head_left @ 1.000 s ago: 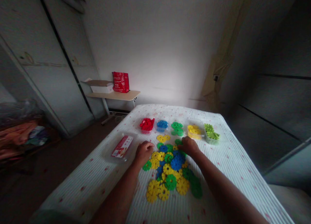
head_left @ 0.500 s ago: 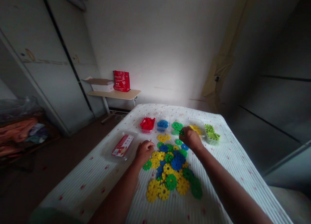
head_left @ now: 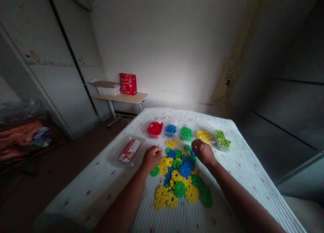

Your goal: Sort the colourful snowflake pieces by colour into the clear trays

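A heap of flat gear-shaped plastic discs (head_left: 181,179) in yellow, green and blue lies on the white cloth-covered table (head_left: 238,172). My left hand (head_left: 151,157) rests curled at the heap's left edge, fingers closed over the discs there. My right hand (head_left: 201,151) hovers at the heap's far right corner with fingers bent; whether it holds a disc is hidden. Behind the heap stands a row of clear tubs: red discs (head_left: 155,128), blue (head_left: 170,129), dark green (head_left: 186,133), yellow (head_left: 204,135) and light green (head_left: 221,138).
A clear tray with a red and white card (head_left: 129,150) lies left of the heap. Beyond the table stand a small side table (head_left: 121,98) with a red bag (head_left: 128,83) and a box, grey wardrobe doors on the left, and clothes piled at far left.
My right hand went from the heap out to the dark green tub and has come back toward the heap's far right corner. My left hand has stayed put.
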Motion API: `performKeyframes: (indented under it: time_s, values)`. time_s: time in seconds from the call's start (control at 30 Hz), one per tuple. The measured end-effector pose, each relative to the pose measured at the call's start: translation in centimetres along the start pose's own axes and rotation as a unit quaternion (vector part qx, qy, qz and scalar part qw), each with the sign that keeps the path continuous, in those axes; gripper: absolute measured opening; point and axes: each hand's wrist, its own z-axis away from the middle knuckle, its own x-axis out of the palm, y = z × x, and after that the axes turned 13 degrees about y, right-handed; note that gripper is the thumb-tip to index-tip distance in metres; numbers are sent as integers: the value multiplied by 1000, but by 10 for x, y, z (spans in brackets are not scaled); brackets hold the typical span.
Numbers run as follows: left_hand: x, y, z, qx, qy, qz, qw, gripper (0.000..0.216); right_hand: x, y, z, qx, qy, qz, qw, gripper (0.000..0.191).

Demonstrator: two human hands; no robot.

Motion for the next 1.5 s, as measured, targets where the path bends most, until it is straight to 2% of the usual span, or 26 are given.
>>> performKeyframes:
  time_s: [0.13, 0.27, 0.43, 0.57, 0.67, 0.8, 0.93, 1.2, 1.5]
  values:
    - [3, -2, 0, 5, 1, -10, 1000, 18, 14, 21, 31, 9, -21, -8, 1000, 28]
    - [3, -2, 0, 8, 2, -12, 1000, 18, 19, 25, 37, 29, -28, -40, 998, 26]
    - [0, 1, 0, -17, 29, 4, 999, 18, 14, -2, 13, -12, -30, -83, 996, 26]
    - [-2, 0, -1, -41, 60, 26, 997, 19, 18, -34, -17, -67, -56, -117, 989, 36]
    - [-2, -3, -2, -54, 71, 30, 996, 19, 24, -55, -37, -119, -103, -128, 979, 45]
    - [-1, -6, -2, -51, 73, 28, 996, 19, 30, -72, -55, -151, -185, -88, 967, 56]
    - [-1, -7, -1, -49, 71, 36, 996, 17, 37, -78, -64, -175, -213, -57, 960, 61]
    - [-3, -3, -2, -48, 67, 33, 996, 17, 40, -77, -69, -191, -209, -22, 959, 46]
    - [-3, -2, -1, -62, 62, 39, 995, 16, 34, -73, -67, -183, -201, -24, 962, 39]
